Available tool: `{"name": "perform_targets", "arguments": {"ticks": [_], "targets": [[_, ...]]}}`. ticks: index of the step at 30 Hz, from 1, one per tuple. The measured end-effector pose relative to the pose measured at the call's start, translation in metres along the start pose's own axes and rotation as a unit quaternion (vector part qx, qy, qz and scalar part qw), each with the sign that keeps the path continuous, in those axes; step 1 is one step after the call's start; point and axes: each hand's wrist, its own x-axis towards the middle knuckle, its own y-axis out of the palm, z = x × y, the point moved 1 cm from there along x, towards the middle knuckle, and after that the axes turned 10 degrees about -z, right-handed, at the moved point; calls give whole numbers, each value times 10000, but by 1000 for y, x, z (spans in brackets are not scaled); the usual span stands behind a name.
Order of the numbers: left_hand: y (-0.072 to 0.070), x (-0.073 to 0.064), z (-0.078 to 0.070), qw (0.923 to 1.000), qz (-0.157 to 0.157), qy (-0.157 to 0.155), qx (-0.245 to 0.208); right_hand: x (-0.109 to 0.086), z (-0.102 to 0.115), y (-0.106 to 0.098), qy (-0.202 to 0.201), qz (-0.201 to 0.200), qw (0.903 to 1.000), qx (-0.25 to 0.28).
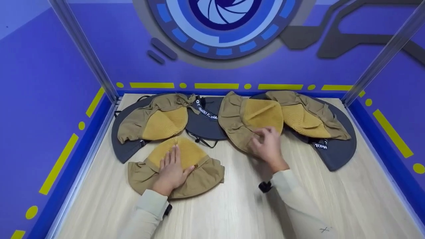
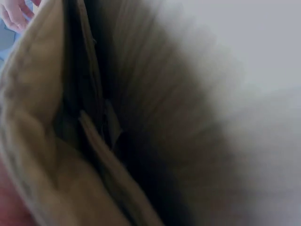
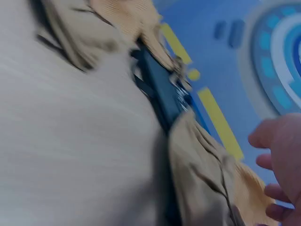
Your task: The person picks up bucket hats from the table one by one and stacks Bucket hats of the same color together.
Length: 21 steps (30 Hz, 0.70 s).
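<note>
My left hand (image 1: pixel 172 172) lies with straight fingers on the yellow crown of a tan-brimmed sun hat (image 1: pixel 202 182) at the near left. That hat's folded brim (image 2: pixel 35 94) fills the left of the left wrist view. Over the tan brim of another hat (image 1: pixel 264 113), at the middle back, hovers my right hand (image 1: pixel 268 146) with loosely bent fingers. In the right wrist view the right hand (image 3: pixel 287 160) holds nothing between its fingers, and this hat's brim (image 3: pixel 197 169) shows beside it.
Along the back lie more tan and yellow hats, one at left (image 1: pixel 166 122) and one at right (image 1: pixel 303 121), over dark grey brims (image 1: pixel 338 149) with black cords. Blue printed walls (image 1: pixel 49 99) and metal posts (image 1: pixel 83 49) enclose the wooden table (image 1: pixel 232 205).
</note>
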Motion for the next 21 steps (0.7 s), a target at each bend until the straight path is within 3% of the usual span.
{"name": "perform_targets", "arguments": {"ticks": [3,6,10,14,17,21], "targets": [[0,-1,1,10000,63,-49,37,16,-16,-13,850,-272,9957,-242],[-2,-1,1,9999,117,-62,30,23,-29,-22,1615,-396,9853,-393],[-5,0,0,9998,205,-68,32,28,-40,-29,2126,-319,9754,-483],[-6,3,-2,9996,265,-92,38,32,-47,-29,2529,-51,9674,-119],[-5,3,-2,9994,305,-149,8,33,-50,-26,2971,224,9530,542],[-5,3,-2,9993,303,-216,-12,32,-52,-21,3381,494,9341,1030]]}}
